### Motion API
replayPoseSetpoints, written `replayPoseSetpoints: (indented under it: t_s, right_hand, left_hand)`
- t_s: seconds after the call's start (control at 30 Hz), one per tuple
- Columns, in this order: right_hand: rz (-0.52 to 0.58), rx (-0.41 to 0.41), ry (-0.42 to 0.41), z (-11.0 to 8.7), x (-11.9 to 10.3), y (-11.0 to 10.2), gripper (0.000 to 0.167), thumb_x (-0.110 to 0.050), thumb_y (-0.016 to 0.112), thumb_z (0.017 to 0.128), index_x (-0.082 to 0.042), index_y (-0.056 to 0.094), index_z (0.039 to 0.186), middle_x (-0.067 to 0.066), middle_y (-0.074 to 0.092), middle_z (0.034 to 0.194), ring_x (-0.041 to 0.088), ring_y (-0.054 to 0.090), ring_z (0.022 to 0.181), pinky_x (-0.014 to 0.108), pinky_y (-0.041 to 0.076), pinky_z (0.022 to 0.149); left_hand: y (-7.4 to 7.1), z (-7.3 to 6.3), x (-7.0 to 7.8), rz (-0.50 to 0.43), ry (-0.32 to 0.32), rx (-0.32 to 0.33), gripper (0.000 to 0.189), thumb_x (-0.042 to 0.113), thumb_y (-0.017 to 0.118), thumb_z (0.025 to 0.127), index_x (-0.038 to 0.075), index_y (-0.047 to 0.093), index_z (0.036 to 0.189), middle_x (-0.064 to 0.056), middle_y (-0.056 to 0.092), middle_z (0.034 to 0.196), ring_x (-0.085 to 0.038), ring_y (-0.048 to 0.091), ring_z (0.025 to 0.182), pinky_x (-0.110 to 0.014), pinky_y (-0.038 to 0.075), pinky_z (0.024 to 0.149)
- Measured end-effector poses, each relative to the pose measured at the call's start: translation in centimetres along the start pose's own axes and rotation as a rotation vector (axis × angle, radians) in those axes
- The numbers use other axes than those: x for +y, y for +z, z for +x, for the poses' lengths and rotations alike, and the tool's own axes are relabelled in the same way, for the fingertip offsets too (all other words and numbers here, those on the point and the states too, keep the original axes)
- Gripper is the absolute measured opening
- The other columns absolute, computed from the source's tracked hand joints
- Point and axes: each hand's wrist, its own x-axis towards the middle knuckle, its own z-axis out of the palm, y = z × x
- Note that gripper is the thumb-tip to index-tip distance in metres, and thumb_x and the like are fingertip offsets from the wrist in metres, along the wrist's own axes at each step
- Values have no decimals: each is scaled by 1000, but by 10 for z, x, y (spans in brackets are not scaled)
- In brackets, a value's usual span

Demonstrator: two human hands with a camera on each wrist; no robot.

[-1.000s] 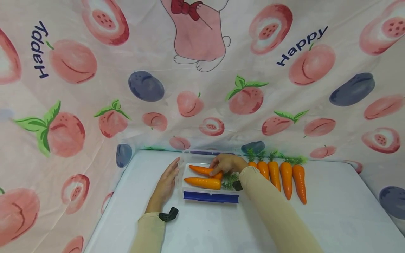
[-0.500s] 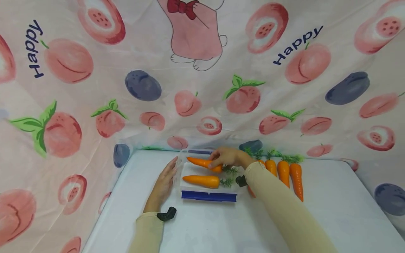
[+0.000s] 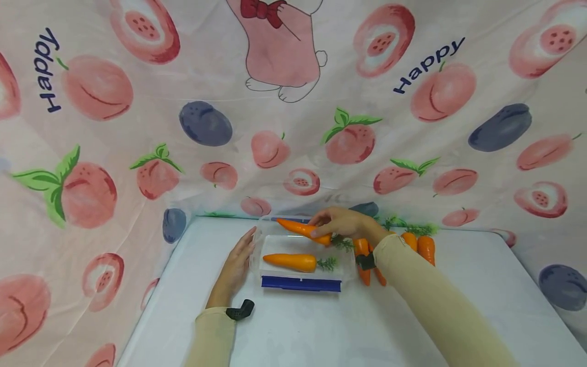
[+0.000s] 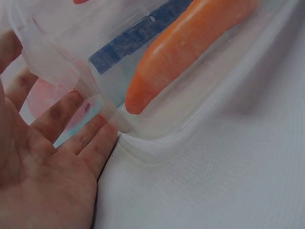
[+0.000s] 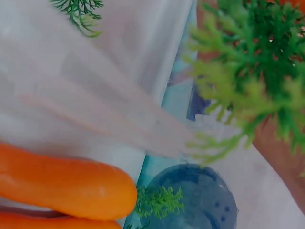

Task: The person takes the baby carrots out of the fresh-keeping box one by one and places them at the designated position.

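Note:
A clear plastic box (image 3: 276,243) with blue clasps stands on the table. One orange carrot (image 3: 293,262) with green leaves lies along its near side. Above the box's far side, my right hand (image 3: 341,224) pinches another carrot (image 3: 293,227) near its thick end, tip pointing left. That carrot's leaves (image 5: 257,76) fill the upper right of the right wrist view. My left hand (image 3: 236,262) rests against the box's left wall with its fingers extended. In the left wrist view these fingers (image 4: 95,148) touch the clear wall, and a carrot (image 4: 186,43) shows inside.
Several carrots lie on the table right of the box, such as one carrot (image 3: 427,250) partly behind my right sleeve; loose carrots (image 5: 66,183) also appear in the right wrist view. A fruit-print cloth (image 3: 275,122) hangs behind the white table (image 3: 293,326).
My right hand has lifted one carrot up from beside the other in the box and shifted it slightly right. The left hand stays at the box's wall.

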Motion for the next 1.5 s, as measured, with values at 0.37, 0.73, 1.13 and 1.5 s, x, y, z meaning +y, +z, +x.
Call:
replayPoseSetpoints:
  t_s: [0.37,0.73,1.13,1.5]
  right_hand:
    - [73,21,-87,-16,9,-8,42,-29,77,92,-10,65,127,10,63,121,28,59,104,41,62,84]
    - [95,88,-102,-37,14,-13,41,-32,75,93,-9,66,127,11,62,118,29,56,104,37,60,82]
    - [117,169,-94,-49,27,-20,46,-37,77,91,-10,63,126,12,62,119,31,57,107,40,59,89]
    - [145,234,-89,-68,41,-34,46,-39,76,92,-9,63,125,14,61,118,34,58,106,36,56,91]
  left_hand:
    - [0,-1,0,12,-15,10,51,34,48,109,29,38,158,-4,23,170,-26,16,159,-52,11,129]
    - [-2,-1,-1,-10,1,-5,52,30,46,109,25,35,160,-6,23,170,-28,17,159,-51,12,129]
    - [-2,-2,-1,-19,-1,8,53,32,48,109,23,36,160,-6,23,170,-26,16,159,-50,9,130]
    - [0,0,-1,-27,-5,-1,54,31,49,108,23,35,160,-7,23,169,-28,17,158,-51,11,130]
